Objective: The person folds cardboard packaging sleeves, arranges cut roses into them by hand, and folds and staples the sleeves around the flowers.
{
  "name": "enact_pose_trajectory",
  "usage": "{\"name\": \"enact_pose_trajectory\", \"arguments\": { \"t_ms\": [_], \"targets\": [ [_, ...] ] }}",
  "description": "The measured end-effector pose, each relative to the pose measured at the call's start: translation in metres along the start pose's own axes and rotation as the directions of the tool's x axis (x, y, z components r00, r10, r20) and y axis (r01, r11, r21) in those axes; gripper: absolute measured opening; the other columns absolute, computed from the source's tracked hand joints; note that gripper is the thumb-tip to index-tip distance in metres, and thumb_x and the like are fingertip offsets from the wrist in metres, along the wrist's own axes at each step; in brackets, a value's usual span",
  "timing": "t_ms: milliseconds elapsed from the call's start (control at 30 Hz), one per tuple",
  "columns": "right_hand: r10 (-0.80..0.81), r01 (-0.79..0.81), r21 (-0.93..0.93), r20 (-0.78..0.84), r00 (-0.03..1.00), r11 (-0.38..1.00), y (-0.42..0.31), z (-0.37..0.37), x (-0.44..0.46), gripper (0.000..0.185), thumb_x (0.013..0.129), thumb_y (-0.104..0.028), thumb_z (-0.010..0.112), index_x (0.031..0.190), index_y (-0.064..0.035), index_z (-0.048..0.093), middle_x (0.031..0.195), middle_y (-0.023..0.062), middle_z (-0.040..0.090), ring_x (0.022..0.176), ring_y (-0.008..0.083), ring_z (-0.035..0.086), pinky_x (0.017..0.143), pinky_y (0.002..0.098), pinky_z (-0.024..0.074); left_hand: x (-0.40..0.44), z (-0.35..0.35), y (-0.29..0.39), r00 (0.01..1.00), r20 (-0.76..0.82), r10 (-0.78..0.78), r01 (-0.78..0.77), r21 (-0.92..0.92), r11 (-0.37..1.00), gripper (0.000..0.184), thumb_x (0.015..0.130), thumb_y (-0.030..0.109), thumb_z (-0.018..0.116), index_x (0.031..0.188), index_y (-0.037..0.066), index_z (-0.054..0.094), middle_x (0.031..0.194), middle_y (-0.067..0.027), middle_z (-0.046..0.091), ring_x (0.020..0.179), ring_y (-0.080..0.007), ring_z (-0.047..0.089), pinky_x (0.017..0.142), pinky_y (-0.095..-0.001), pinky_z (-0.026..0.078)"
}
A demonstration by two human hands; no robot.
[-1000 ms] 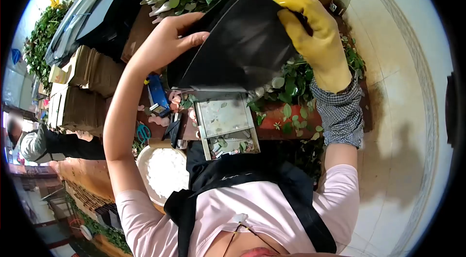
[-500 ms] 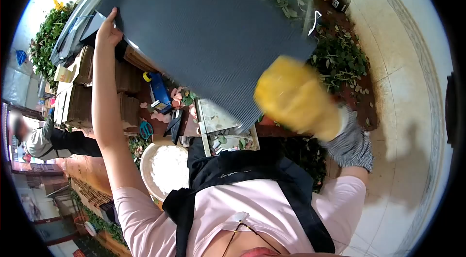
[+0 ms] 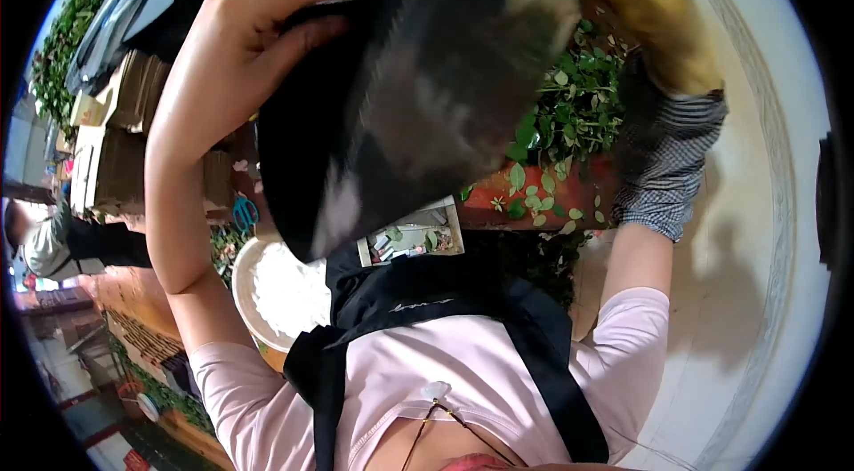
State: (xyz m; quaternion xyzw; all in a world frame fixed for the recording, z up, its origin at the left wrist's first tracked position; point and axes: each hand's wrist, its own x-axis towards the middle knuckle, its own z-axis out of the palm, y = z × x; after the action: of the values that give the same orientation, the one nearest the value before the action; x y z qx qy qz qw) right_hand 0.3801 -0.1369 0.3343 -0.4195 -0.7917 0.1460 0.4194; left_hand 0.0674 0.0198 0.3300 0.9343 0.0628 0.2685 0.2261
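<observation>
I grasp the black sheet [image 3: 445,106], which hangs over the open tray [image 3: 457,235], between thumb and fingers of my bare left hand [image 3: 233,48]. My gloved right hand [image 3: 663,0] is at the sheet's other side, beyond the tray and to its right; whether its fingers grasp, I cannot tell. Left of the tray is a round basin [image 3: 245,311]

No legible text; only pale script [image 3: 422,304], too small to read, on the black apron [image 3: 463,284].
</observation>
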Motion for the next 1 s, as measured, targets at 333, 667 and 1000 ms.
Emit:
{"name": "enact_pose_trajectory", "arguments": {
  "t_ms": [333,667,1000],
  "targets": [
    [0.201,-0.089,-0.468,0.196,0.96,0.88,0.017,0.183,-0.028,0.016,0.088,-0.012,0.068,0.103,-0.0073,0.065,0.096,0.0091,0.07,0.092,0.0295,0.066,0.099,0.047,0.0501,-0.184,0.192,-0.093,0.932,-0.08,-0.354,0.36,0.079,0.93,0.05,0.078,0.001,0.072,0.127,0.005,0.061,0.115,-0.0145,0.068,0.106,-0.034,0.066,0.094,-0.0399,0.053],
    [0.255,-0.207,-0.239,0.192,0.948,0.949,0.016,0.286,-0.042,0.023,0.078,-0.006,0.075,0.097,-0.0102,0.064,0.083,0.0024,0.066,0.069,0.019,0.064,0.092,0.0423,0.0555,-0.231,0.222,-0.157,0.8,0.406,-0.442,0.52,-0.103,0.848,0.033,0.094,0.032,0.063,0.111,0.004,0.069,0.109,-0.0211,0.069,0.1,-0.0368,0.069,0.08,-0.0406,0.057],
    [0.117,-0.405,0.344,0.622,0.774,0.847,0.007,0.173,0.007,0.041,0.099,-0.023,0.057,0.131,0.0008,0.057,0.133,0.0206,0.06,0.123,0.0382,0.057,0.109,0.0485,0.0396,-0.193,0.296,-0.17,0.751,0.601,-0.272,0.417,-0.112,0.902,0.061,0.098,0.053,0.047,0.138,0.006,0.047,0.14,-0.0183,0.047,0.128,-0.0334,0.048,0.104,-0.0376,0.038]
  ]
}}
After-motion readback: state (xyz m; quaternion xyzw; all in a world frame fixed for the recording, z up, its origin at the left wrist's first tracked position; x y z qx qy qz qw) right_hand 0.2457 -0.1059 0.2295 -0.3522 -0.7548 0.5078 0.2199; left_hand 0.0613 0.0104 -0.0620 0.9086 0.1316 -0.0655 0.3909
